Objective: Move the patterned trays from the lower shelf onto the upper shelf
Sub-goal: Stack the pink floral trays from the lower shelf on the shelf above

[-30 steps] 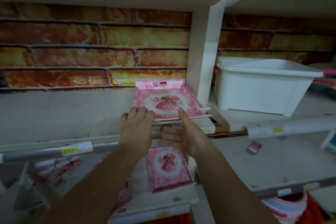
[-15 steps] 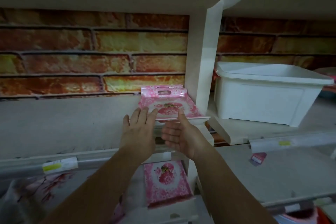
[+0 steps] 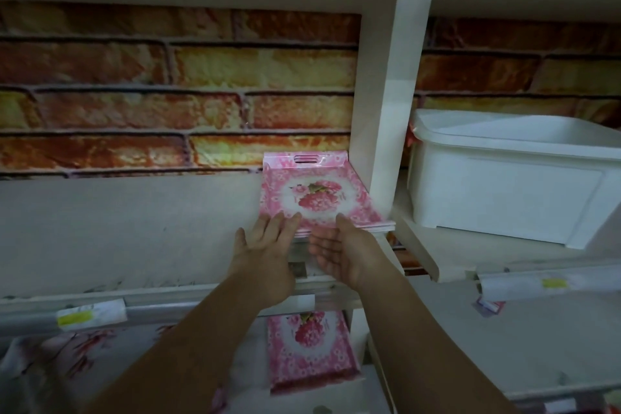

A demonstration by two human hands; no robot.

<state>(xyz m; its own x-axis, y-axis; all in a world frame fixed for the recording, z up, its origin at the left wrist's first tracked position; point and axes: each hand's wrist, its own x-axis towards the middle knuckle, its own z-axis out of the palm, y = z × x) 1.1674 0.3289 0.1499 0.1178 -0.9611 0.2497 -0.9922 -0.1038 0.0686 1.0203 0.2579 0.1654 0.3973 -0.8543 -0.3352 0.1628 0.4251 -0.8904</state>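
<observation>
Here the pink floral trays (image 3: 319, 195) sit stacked on the upper shelf (image 3: 134, 228) against the post, with another tray (image 3: 309, 349) on the lower shelf (image 3: 336, 403). Both hands, left (image 3: 265, 255) and right (image 3: 342, 252), are spread and grip nothing, fingertips at the stack's near edge. The trays look light, stiff and glossy, likely slippery; I would take them by the long edges or the slotted handle. Shelf-edge labels are unreadable.

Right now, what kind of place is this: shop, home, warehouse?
Probably a shop's housewares aisle. The shelf edges carry label strips with yellow tags, identical pink floral trays sit in stock, and a white plastic tub stands in the next bay.
</observation>
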